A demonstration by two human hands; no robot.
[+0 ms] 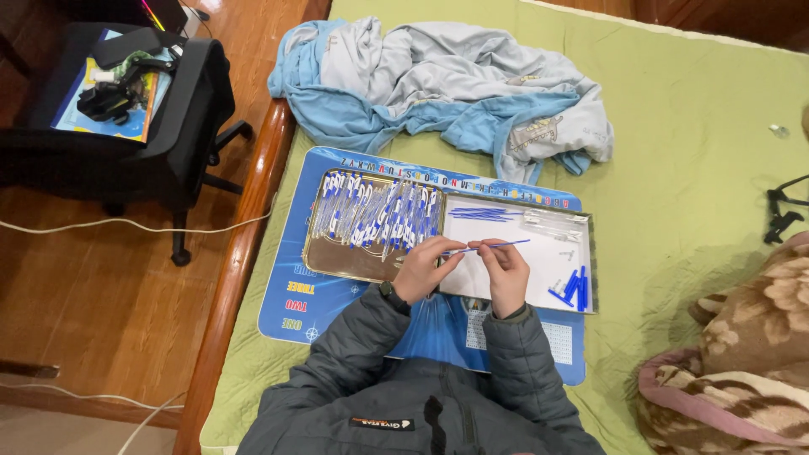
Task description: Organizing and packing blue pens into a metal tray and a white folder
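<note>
Above the white tray (539, 270), my left hand (421, 271) and right hand (506, 270) each grip one thin blue pen refill (493, 247), pointing toward three o'clock; keeping it level seems wise.

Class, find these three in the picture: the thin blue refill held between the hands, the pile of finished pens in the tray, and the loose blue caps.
blue refill (499, 246), head view, middle of the shaft.
pile of pens (375, 211), head view, centre of the heap.
blue caps (573, 288), head view, middle of the cluster.
</note>
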